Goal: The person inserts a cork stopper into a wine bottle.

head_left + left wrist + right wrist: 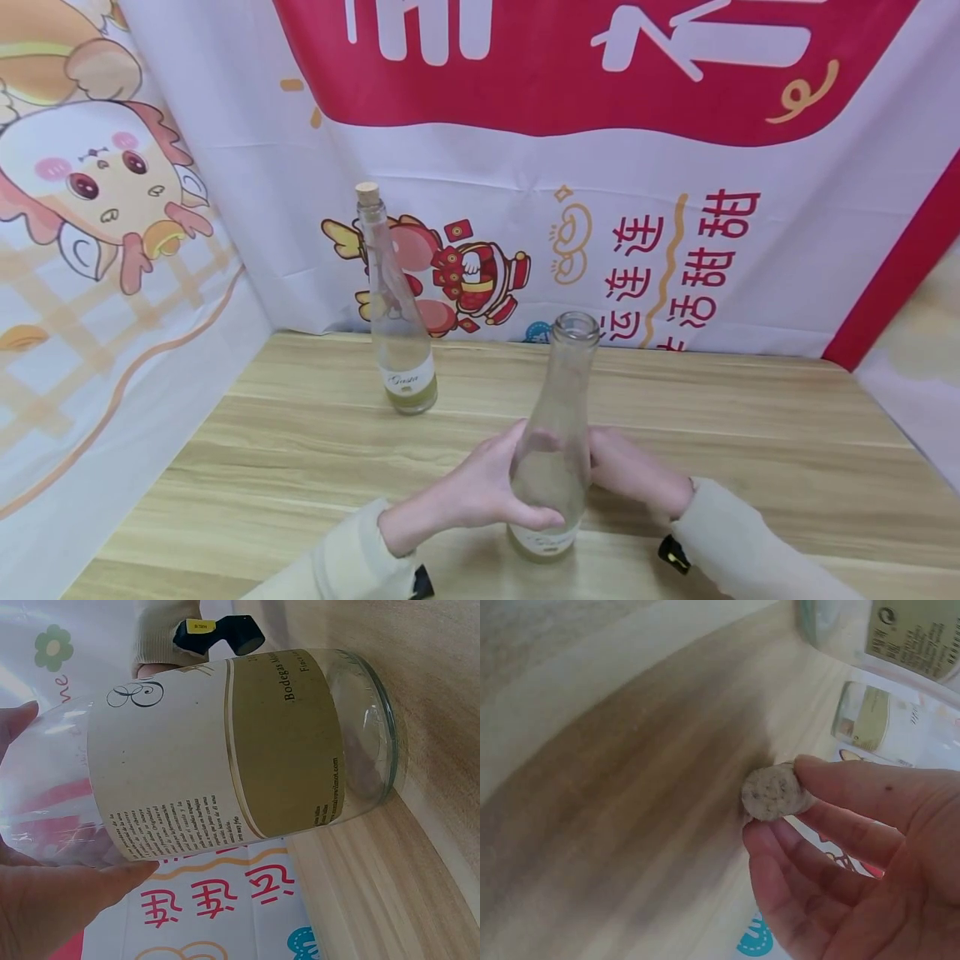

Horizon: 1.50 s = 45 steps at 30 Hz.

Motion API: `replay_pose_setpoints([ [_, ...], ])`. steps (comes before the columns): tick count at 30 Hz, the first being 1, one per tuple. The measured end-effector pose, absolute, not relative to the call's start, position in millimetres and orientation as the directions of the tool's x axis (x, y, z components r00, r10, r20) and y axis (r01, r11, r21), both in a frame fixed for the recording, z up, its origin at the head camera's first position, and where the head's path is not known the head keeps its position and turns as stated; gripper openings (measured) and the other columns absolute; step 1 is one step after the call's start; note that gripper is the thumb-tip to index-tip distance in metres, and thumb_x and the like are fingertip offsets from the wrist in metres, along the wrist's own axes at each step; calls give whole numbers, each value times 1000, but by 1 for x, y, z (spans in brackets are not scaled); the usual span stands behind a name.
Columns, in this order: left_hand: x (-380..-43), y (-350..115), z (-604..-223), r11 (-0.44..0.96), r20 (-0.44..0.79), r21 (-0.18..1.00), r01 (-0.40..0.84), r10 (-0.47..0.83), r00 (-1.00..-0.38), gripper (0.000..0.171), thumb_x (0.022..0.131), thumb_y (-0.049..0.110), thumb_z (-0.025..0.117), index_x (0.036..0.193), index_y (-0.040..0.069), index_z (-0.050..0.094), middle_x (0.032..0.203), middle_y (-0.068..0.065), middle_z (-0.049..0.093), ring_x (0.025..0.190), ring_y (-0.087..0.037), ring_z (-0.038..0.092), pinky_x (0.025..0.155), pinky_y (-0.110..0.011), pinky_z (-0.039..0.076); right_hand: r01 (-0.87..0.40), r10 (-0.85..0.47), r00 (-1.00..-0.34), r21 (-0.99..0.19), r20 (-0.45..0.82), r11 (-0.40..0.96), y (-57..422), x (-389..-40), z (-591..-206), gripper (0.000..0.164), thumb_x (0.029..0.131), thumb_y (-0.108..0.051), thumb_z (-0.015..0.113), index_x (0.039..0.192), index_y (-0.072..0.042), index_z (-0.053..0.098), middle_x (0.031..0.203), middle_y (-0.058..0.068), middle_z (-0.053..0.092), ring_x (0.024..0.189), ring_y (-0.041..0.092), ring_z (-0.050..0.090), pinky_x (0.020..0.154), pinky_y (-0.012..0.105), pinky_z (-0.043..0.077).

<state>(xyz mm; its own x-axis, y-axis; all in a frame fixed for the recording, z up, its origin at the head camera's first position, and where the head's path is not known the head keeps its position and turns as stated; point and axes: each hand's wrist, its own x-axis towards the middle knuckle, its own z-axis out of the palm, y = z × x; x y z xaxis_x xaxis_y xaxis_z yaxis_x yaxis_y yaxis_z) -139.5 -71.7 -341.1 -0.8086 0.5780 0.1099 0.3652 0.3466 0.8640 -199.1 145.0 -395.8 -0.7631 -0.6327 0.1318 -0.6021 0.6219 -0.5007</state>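
Observation:
In the head view, my left hand [483, 483] grips a clear glass bottle [566, 408] around its body, thumb across the front. The bottle's mouth is uncorked, and its base is down close to the table. Up close, the left wrist view shows the bottle's label [165, 757], white with an olive-gold band. Behind the bottle, partly hidden by it, is my right hand [633, 471]. From the right wrist view, that hand [855, 855] pinches a cork [771, 793] between thumb and fingers, low over the wood and apart from the bottle.
A second clear bottle [401, 333], with a cork [367, 194] in its neck, stands toward the back left of the wooden table [300, 467]. Printed cloth [480, 150] hangs along the table's back edge, and another printed cloth [97, 350] borders the left side.

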Motion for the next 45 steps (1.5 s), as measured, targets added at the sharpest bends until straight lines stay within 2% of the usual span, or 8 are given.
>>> replay_pose_setpoints([
  [4, -140, -72, -342, 342, 110, 867, 363, 579, -808, 74, 65, 21, 83, 127, 17, 43, 122, 6, 53, 108, -8, 50, 93, -27, 41, -601, -630, -764, -506, 136, 619, 145, -198, -397, 15, 82, -9, 64, 95, -15, 66, 82, -9, 61, 70, 4, 52, 63, 24, 48],
  [11, -140, -72, -342, 346, 107, 867, 358, 572, -813, 73, 66, 22, 83, 127, 16, 43, 122, 5, 53, 108, -8, 51, 92, -27, 41, -598, -570, -786, -533, 240, 599, 142, -198, -383, 11, 72, 3, 65, 80, -5, 64, 69, -3, 56, 61, 7, 49, 52, 21, 45],
  [20, -140, -72, -341, 355, 124, 856, 375, 564, -816, 71, 66, 22, 83, 125, 13, 45, 121, 2, 55, 108, -10, 52, 92, -27, 41, -598, -410, -800, -530, 437, 601, 139, -194, -321, 16, 75, 8, 63, 90, 4, 61, 78, 10, 64, 67, 18, 61, 57, 24, 53],
  [28, -140, -71, -342, 360, 123, 853, 378, 565, -816, 69, 65, 21, 83, 123, 12, 46, 120, 1, 55, 108, -11, 52, 92, -27, 41, -660, -307, -716, -464, 627, 591, 143, -176, -261, 25, 76, 7, 69, 100, 4, 62, 89, 12, 65, 75, 20, 62, 63, 32, 55],
  [30, -140, -71, -342, 353, 126, 855, 380, 569, -812, 69, 66, 21, 83, 124, 12, 46, 121, 1, 55, 110, -11, 51, 94, -28, 40, -676, -291, -690, -448, 663, 585, 143, -172, -250, 27, 77, 6, 69, 103, 2, 62, 92, 10, 66, 77, 18, 61, 65, 30, 55],
  [37, -138, -71, -343, 336, 125, 866, 370, 572, -811, 66, 66, 18, 82, 122, 10, 47, 122, -1, 55, 112, -15, 51, 97, -29, 39, -726, -238, -627, -446, 742, 523, 138, -158, -219, 29, 76, 5, 70, 104, 0, 64, 96, 6, 66, 80, 3, 56, 70, 9, 48],
  [41, -138, -72, -343, 339, 115, 870, 359, 569, -814, 66, 66, 19, 82, 122, 10, 47, 122, 0, 55, 114, -18, 50, 97, -30, 39, -747, -212, -601, -448, 771, 491, 136, -151, -207, 32, 76, 6, 70, 106, 1, 63, 97, 5, 65, 83, 1, 57, 73, 9, 48],
  [45, -138, -72, -343, 350, 99, 871, 344, 560, -823, 66, 66, 19, 82, 121, 11, 48, 121, 1, 56, 112, -16, 51, 95, -27, 39, -777, -206, -575, -450, 792, 440, 133, -146, -197, 33, 76, 7, 70, 108, 2, 62, 99, 2, 64, 85, 7, 59, 73, 15, 50],
])
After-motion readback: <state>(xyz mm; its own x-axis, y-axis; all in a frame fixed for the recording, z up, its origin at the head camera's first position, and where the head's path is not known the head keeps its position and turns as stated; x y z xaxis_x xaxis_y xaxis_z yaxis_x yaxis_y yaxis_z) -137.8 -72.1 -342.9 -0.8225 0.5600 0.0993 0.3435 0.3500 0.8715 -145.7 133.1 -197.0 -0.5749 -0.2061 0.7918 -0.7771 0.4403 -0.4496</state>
